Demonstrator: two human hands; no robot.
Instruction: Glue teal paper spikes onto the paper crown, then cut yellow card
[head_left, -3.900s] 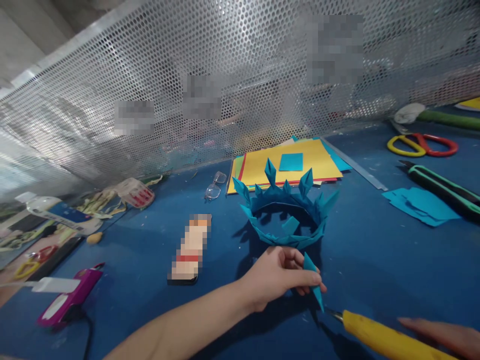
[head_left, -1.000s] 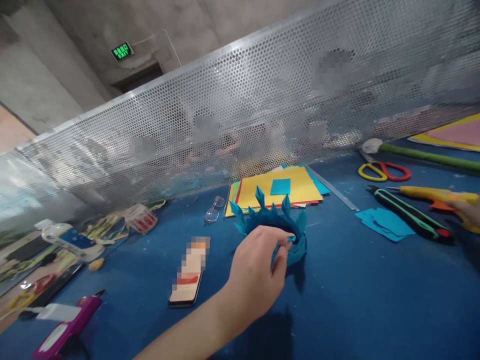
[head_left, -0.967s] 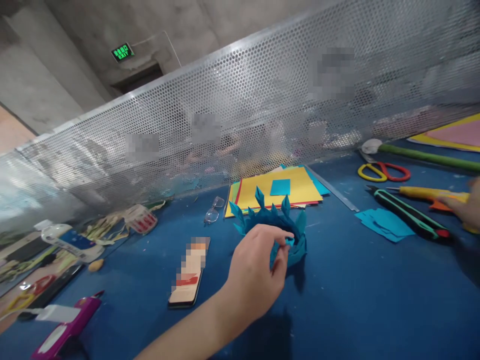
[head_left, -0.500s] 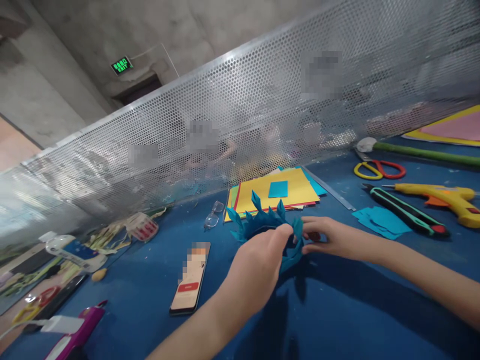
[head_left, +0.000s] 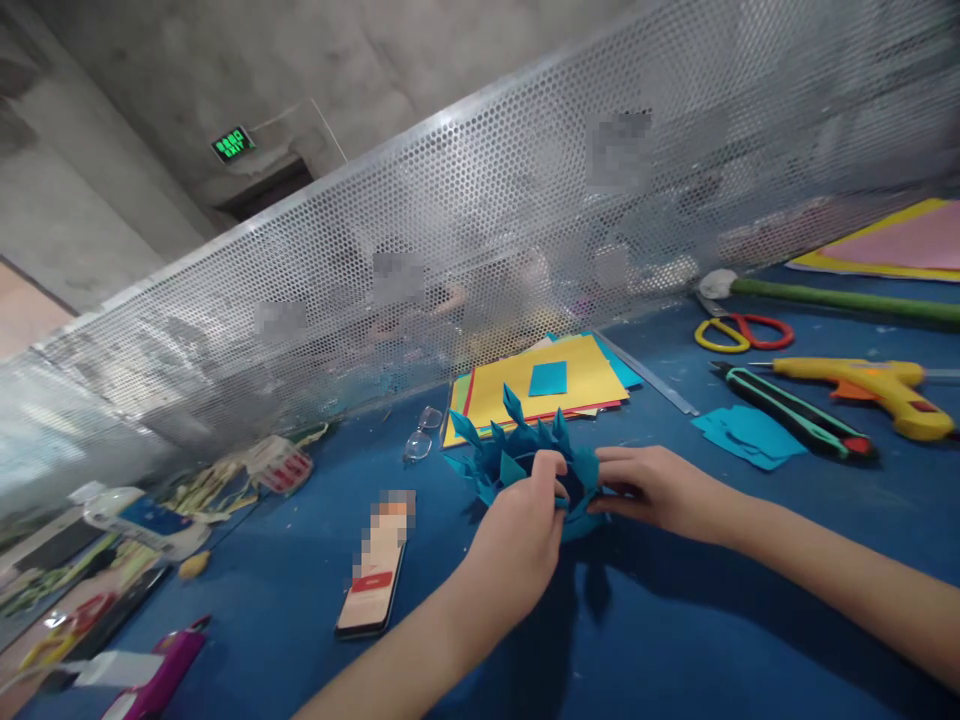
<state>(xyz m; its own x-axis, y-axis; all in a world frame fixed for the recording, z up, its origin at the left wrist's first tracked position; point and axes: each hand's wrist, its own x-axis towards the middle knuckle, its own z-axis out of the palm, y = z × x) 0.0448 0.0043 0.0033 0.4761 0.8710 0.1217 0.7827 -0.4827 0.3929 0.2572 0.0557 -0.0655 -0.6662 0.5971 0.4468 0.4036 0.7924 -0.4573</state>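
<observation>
A blue paper ring with pointed folded tips (head_left: 487,462), like a crown, is between my hands just over the blue table. My left hand (head_left: 525,520) is closed on its near side, with curled fingers reaching over the rim to the inside. My right hand (head_left: 645,485) grips the ring's right side, thumb and fingers pressed against the paper. The fingertips of both hands are partly hidden by the paper. To the left of my left hand lies a phone (head_left: 379,570) with a lit screen.
Blue paper pieces (head_left: 750,435), a black-and-green utility knife (head_left: 799,410), a yellow glue gun (head_left: 870,375) and scissors (head_left: 742,333) lie at right. Behind the ring are stacked coloured sheets (head_left: 510,385) and glasses (head_left: 422,435). A perforated metal screen (head_left: 465,180) borders the table; a bottle (head_left: 146,515) lies left.
My left index finger has bent over the rim into the ring. My right hand has come down slightly, its fingers now closer against the ring's side. The view has shifted a little.
</observation>
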